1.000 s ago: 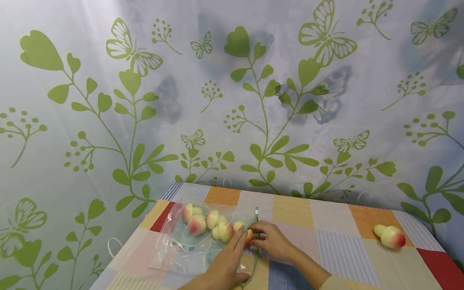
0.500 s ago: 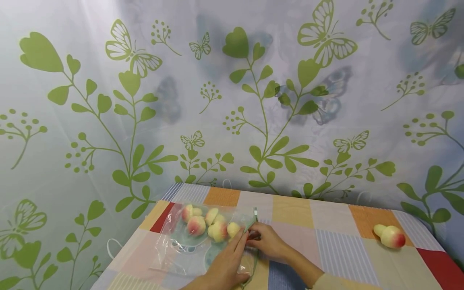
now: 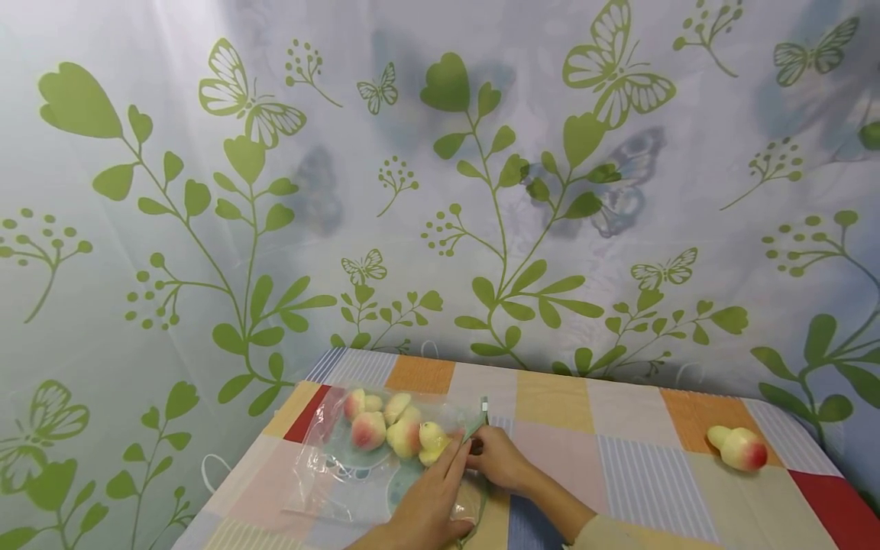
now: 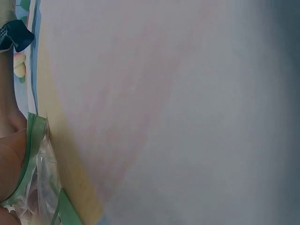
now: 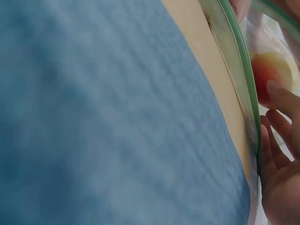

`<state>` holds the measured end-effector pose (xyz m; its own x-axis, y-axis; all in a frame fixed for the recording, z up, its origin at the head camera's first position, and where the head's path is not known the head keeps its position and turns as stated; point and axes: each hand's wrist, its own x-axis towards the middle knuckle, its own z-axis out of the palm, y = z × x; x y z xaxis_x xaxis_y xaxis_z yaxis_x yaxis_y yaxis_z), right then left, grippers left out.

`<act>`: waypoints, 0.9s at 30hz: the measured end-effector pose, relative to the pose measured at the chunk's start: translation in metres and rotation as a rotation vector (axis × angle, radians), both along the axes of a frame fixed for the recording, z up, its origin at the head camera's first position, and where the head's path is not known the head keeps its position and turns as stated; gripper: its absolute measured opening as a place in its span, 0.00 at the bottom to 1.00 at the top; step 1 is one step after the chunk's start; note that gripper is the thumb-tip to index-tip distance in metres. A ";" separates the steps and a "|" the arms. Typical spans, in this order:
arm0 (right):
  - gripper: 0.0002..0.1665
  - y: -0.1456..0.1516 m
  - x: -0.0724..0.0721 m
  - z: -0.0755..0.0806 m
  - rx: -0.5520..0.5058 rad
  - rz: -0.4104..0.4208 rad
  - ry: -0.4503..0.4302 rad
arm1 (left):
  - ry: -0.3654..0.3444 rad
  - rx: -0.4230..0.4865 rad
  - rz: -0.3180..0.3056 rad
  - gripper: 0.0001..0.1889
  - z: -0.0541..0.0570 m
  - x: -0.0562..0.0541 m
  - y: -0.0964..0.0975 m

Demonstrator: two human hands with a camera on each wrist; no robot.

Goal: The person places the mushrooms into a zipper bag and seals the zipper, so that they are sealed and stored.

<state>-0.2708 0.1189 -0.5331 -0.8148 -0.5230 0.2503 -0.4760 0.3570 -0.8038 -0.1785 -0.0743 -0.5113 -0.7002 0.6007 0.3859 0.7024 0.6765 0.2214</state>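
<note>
A clear zip bag [image 3: 323, 489] with a green edge strip lies on the table, its mouth to the right. Several gourd-shaped pale-yellow toys with red ends [image 3: 369, 431] sit inside. My left hand [image 3: 429, 493] rests over the mouth, fingers straight and thumb spread toward the lower edge. My right hand [image 3: 500, 458] is curled at the mouth; in the right wrist view, thumb and fingertips are on a red-and-yellow toy [image 5: 269, 70] between the bag's green strips [image 5: 244, 56]. That toy is hidden by the hands in the head view. The left wrist view catches the bag's strip [image 4: 33, 150].
Another gourd-shaped yellow toy with a red tip [image 3: 742, 448] lies alone at the table's right. A patchwork cloth [image 3: 557, 401] covers the table. Behind it hangs a pale curtain [image 3: 385, 191] printed with green leaves and butterflies. A white cord loop [image 3: 208, 473] shows at the left.
My right hand has shifted slightly left, deeper at the bag's mouth, and the toy it handles has gone from view there. The toys inside have shifted left. The left hand has barely moved.
</note>
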 end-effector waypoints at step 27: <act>0.13 0.028 0.006 0.014 0.021 0.114 -0.083 | 0.039 -0.020 0.036 0.65 -0.004 0.000 0.002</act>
<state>-0.2648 0.1467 -0.5186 -0.7672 -0.6177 0.1728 -0.4469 0.3215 -0.8348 -0.1789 -0.0722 -0.5157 -0.7062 0.5833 0.4013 0.6853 0.7055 0.1806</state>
